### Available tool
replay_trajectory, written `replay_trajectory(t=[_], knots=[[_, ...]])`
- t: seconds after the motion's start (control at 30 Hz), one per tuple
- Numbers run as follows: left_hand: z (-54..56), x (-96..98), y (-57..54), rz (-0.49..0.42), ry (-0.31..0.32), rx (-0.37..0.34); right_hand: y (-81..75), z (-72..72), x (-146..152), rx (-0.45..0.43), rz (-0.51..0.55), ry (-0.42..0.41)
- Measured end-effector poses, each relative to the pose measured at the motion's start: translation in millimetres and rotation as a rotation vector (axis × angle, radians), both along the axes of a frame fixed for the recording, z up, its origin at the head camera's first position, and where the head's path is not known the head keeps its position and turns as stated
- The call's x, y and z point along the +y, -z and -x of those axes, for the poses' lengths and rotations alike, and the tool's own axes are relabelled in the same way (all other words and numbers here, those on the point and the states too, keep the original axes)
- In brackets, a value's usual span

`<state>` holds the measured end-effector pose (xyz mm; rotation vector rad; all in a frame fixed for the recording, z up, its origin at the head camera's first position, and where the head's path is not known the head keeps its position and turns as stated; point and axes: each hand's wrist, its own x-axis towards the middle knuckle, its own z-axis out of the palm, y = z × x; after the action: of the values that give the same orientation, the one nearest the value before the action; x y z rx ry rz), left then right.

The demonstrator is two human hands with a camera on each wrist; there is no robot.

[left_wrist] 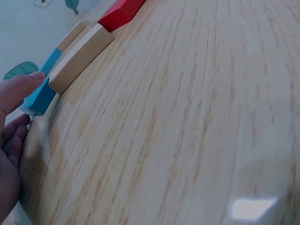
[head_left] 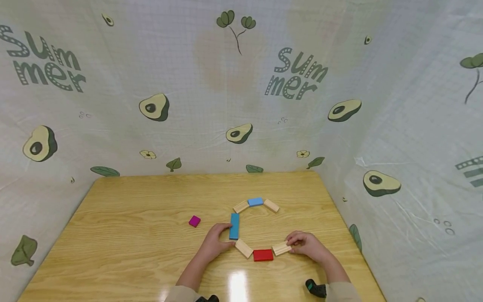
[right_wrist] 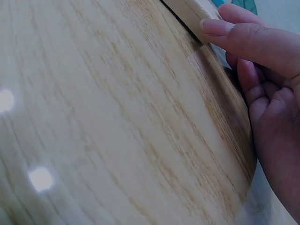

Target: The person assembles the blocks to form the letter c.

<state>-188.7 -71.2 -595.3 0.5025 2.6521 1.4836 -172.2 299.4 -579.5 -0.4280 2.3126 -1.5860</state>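
Flat building blocks form a curved, partly open ring on the wooden table. My left hand [head_left: 214, 243] is at its left side, forefinger against the dark blue block [head_left: 234, 226] and thumb by the end of a plain wooden block [head_left: 244, 248]. A red block [head_left: 263, 255] lies at the near side of the ring. To its right, my right hand [head_left: 310, 246] pinches the outer end of another wooden block [head_left: 281, 248] between thumb and fingers. The right wrist view shows the right thumb [right_wrist: 218, 27] on that block's edge.
At the ring's far side, a light blue block [head_left: 255, 201] sits between two plain blocks, one left [head_left: 241, 206] and one right [head_left: 271, 205]. A small purple block [head_left: 194, 221] lies apart at the left. A printed curtain [head_left: 196, 138] hangs behind the table [head_left: 124, 235].
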Motion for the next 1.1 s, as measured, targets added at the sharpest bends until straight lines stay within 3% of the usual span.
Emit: replay_trajectory(t=[0.2,0.37,0.8,1.1], knots=[[0.1,2.3,1.5,0.009,-0.004,0.001,5.2,-0.7,1,0.027,0.042,0.025],[0.0,4.7,1.6,0.024,-0.015,0.005,4.1,-1.4,-4,0.070,-0.025,0.081],[-1.5,6.0,0.3,0.034,-0.039,-0.006,4.5,-1.2,-10,0.055,-0.095,0.121],[-1.8,7.4,1.4,0.039,-0.043,-0.010,6.1,-2.4,-7,0.029,-0.053,0.121]])
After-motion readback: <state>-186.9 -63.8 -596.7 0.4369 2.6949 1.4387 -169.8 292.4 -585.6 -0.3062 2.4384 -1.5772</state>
